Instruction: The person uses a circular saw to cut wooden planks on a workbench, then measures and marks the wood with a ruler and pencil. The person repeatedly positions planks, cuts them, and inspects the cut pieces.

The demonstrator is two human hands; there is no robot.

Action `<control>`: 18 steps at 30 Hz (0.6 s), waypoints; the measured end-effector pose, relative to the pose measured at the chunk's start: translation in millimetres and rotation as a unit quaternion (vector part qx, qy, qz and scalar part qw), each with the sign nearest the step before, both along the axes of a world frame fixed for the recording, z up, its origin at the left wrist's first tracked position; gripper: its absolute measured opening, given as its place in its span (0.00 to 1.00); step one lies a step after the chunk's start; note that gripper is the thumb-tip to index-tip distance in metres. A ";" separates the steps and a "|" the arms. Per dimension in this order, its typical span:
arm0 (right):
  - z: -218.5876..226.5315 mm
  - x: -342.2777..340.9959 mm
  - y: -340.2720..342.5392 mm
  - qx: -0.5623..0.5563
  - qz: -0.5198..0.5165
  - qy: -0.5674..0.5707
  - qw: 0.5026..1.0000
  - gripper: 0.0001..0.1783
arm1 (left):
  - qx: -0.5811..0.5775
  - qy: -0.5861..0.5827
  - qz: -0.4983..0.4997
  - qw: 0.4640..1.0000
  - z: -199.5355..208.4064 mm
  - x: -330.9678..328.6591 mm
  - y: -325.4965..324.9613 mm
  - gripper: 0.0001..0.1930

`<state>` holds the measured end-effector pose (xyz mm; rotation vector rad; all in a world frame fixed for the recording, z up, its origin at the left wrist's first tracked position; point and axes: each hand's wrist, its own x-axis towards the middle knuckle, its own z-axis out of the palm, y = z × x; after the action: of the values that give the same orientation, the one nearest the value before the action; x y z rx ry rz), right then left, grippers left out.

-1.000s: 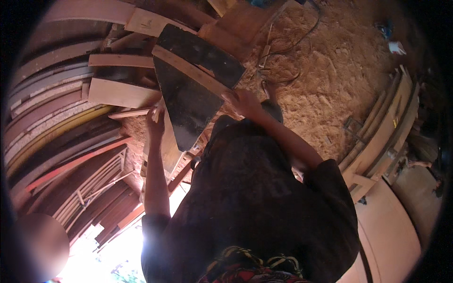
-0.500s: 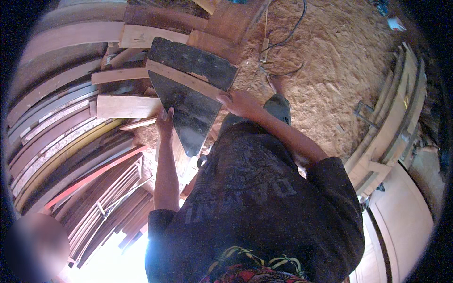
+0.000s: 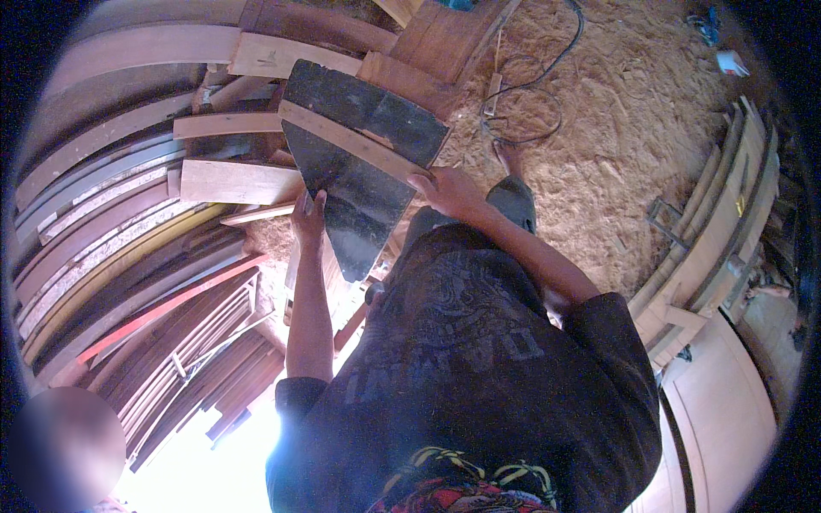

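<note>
A dark, flat panel [image 3: 351, 201] with slanted sides lies in front of me, its surface scuffed and shiny. Across it runs a narrow wooden strip [image 3: 355, 144]. My left hand [image 3: 310, 221] is closed on the panel's left edge, thumb uppermost, the other fingers partly hidden. On the right, my right hand [image 3: 451, 190] grips the near end of the strip where it meets the panel's edge. Whether the strip is fixed to the panel I cannot tell.
Stacked boards [image 3: 111, 222] fill the left side, with a pale plank [image 3: 239, 182] beside the panel. Sawdust [image 3: 616, 162] covers the floor at right, where a dark cable [image 3: 560, 111] curls. Curved timber lengths [image 3: 705, 256] stand far right. A blurred round shape [image 3: 68, 449] is lower left.
The whole view has shifted a little, so panel, hands and boards all appear slightly farther right. Both hands keep their hold, with no clear movement of the panel against its surroundings.
</note>
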<state>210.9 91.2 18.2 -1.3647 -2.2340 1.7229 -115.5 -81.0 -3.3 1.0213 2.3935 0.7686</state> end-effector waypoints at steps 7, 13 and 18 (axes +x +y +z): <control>-2.3 -1.9 1.0 -0.012 0.009 -0.006 1.000 0.33 | -0.008 0.013 -0.002 1.000 -6.3 -4.3 -0.2 0.33; 0.1 0.6 0.8 0.018 -0.004 0.016 1.000 0.33 | 0.002 -0.070 0.058 0.996 -17.0 -10.3 -7.6 0.37; -2.4 2.5 -1.7 0.018 -0.020 0.022 0.999 0.31 | 0.006 -0.063 0.046 0.997 -6.2 -3.1 0.0 0.33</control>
<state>213.4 89.4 15.8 -1.3400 -2.1892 1.6742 -118.6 -81.0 -9.5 0.8462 2.3424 0.8543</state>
